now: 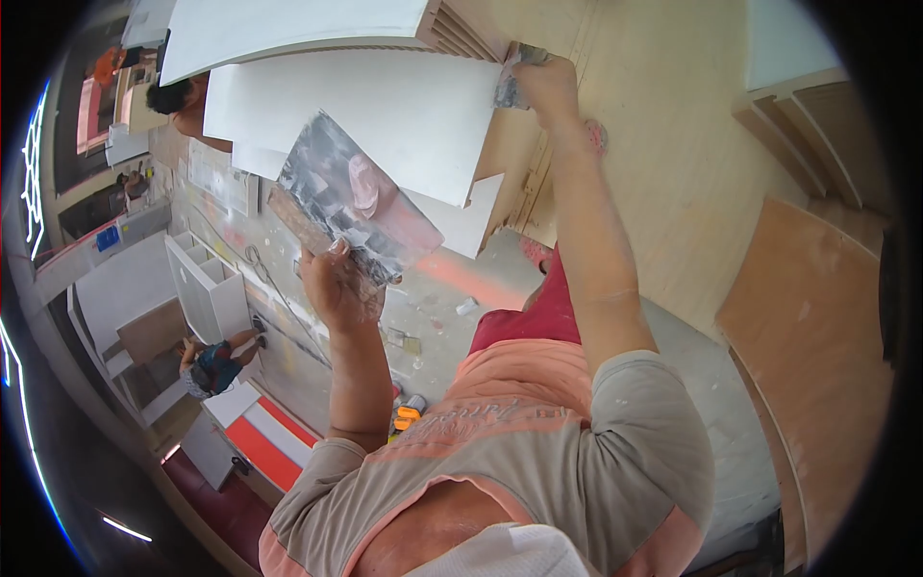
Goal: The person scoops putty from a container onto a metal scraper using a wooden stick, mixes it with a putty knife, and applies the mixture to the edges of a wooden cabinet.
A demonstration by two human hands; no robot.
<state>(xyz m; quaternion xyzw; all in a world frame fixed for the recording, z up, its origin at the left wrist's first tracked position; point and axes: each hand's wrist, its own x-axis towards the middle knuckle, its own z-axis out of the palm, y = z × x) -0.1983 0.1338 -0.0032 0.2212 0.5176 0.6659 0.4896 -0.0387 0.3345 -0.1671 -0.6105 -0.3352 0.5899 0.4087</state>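
My left hand (341, 287) is closed around the lower edge of a flat, smeared board (351, 197) that carries a lump of pinkish paste. Up at the top centre, my right hand (546, 85) grips a small grey scraper (510, 79), its blade against or very near the edge of a white panel (385, 106). Slatted wooden edging (460, 31) lies just to the left of the scraper. The paste-covered board is tilted and overlaps part of the white panel in view.
A pale wooden surface (663, 163) spans the upper right, with a brown curved board (817, 317) beyond. Another person (216, 368) bends near white shelving (207, 279) at the left. Someone's dark-haired head (171, 96) shows behind the panels. Orange-and-grey objects (408, 415) lie on the floor.
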